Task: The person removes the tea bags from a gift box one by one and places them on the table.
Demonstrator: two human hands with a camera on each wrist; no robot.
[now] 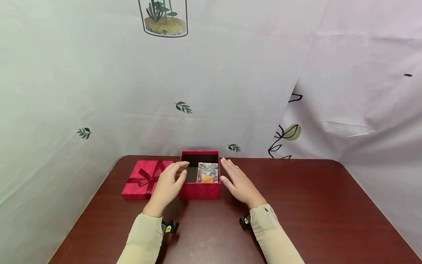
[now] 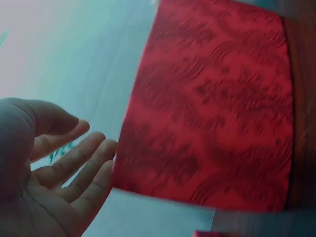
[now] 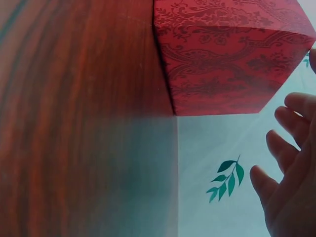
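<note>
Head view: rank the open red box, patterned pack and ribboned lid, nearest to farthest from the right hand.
1. Open red box: just left of the right hand.
2. Patterned pack: inside the box, right side.
3. Ribboned lid: left of the box.

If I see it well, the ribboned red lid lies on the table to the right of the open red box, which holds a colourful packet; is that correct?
Not quite: the red lid lies left of the open box, as the head view shows; the rest is correct.
</note>
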